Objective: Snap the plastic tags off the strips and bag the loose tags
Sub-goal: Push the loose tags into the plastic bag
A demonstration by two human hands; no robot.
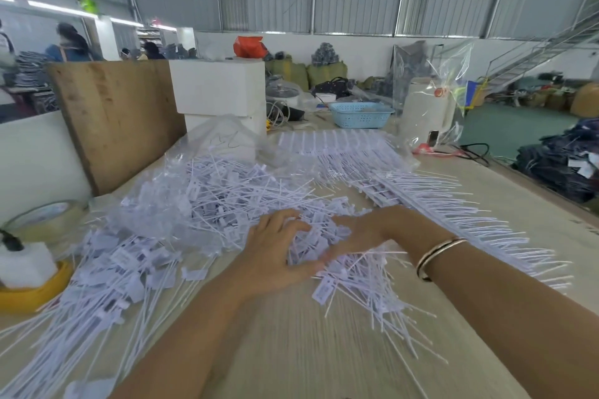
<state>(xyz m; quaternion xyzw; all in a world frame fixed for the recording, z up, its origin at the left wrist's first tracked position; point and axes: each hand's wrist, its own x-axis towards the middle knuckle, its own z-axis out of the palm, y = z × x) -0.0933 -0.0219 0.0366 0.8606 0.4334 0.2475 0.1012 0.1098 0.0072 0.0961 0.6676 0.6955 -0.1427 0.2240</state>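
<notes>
Across the middle of the table (291,350) spreads the heap of loose tags (207,197), partly over a clear bag (223,139); unsnapped strips (421,201) lie to its right. The left hand (275,253) rests on the heap, fingers spread and flat. The right hand (359,230) is half buried in it; whether it grips anything I cannot tell. A hurried scoop would likely tangle tails and flick tags off the near edge.

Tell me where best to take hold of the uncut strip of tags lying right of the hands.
Probably at the strip of tags' solid spine, coming from its left side: the thin tails fan out to the right and would likely bend, while the spine edge looks stiff and lies exposed on the table.
</notes>
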